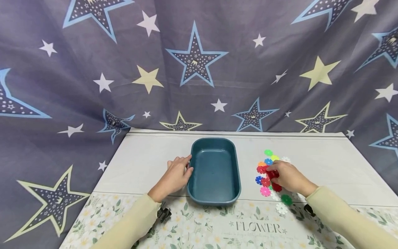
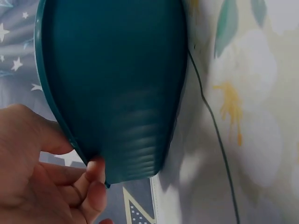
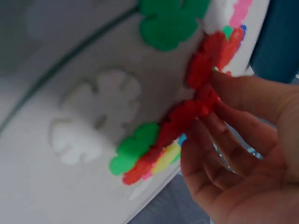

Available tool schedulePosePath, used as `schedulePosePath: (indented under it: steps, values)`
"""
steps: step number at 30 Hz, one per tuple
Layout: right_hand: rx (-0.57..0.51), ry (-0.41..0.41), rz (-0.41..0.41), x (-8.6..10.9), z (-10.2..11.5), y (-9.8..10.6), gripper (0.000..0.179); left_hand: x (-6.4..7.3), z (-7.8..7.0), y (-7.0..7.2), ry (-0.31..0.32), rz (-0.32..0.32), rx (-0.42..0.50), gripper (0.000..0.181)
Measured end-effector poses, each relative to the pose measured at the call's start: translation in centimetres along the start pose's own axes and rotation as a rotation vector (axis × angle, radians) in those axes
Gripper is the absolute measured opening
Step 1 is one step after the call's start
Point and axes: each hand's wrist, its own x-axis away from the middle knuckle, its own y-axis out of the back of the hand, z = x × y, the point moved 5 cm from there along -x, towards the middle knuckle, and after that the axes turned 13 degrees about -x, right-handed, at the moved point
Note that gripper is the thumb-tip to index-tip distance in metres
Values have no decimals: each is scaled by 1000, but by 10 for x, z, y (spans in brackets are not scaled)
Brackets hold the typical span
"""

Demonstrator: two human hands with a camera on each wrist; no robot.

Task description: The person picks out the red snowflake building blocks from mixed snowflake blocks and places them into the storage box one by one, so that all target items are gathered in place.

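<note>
A deep teal rectangular plastic basin (image 1: 214, 201) stands on the table. My left hand (image 1: 178, 173) grips its left rim, thumb and fingers at the edge; the left wrist view shows the basin's outer wall (image 2: 117, 93) beside the fingers. To the right lies a loose pile of flower-shaped plastic discs in several colours. My right hand (image 1: 290, 176) is over the pile, thumb and fingers pinching red discs (image 3: 203, 100). Beside it are a pink disc (image 1: 265, 191), a dark green disc (image 1: 286, 199) and a white disc (image 1: 281, 208). Some discs are hidden under the right hand.
The white tablecloth (image 1: 149, 152) has a floral front band with the printed word FLOWER (image 1: 258, 227). Behind the table hangs a grey-purple curtain (image 1: 242, 79) with stars. Dark wrist devices (image 1: 163, 213) show at the sleeves.
</note>
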Motion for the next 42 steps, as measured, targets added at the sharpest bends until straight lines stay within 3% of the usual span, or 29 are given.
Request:
schedulePosePath:
  steps: [11,21,25,30,37,42]
  values:
    - [-20,-41,-41,-2,-5,-2,33,2,1,-3,10,-46,11,42]
    - [-54,-6,-25,0,-6,-5,25,5,2,-2,0,-93,19,41]
    - [-64,25,-36,2,-4,-3,32,5,3,-3,-6,-82,28,40]
    - [-67,70,-39,1,0,-1,29,5,3,-5,15,-51,34,41]
    - [-54,-2,12,0,-4,-1,37,4,4,-4,14,-50,43,42]
    - [-42,8,-35,-3,-1,4,34,4,10,-4,19,-48,98,41]
